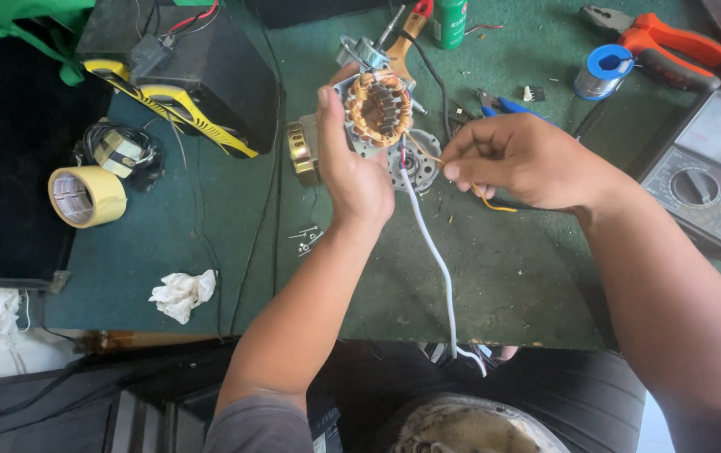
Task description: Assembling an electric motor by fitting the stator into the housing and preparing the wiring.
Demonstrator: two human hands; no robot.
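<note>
While the left hand (359, 172) grips a copper-wound motor coil (379, 109) above the green table (503, 277), the right hand (518, 159) pinches its thin wire (424, 153) just beside it. Left of the coil lie a tape roll (86, 196) and crumpled tissue (182, 294); a meter (713, 180) sits right.

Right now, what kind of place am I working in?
Most likely a small electrical repair bench. The left hand holds a copper-wound motor stator, an analog multimeter sits on the green table, and a solder spool lies beside orange-handled pliers.
</note>
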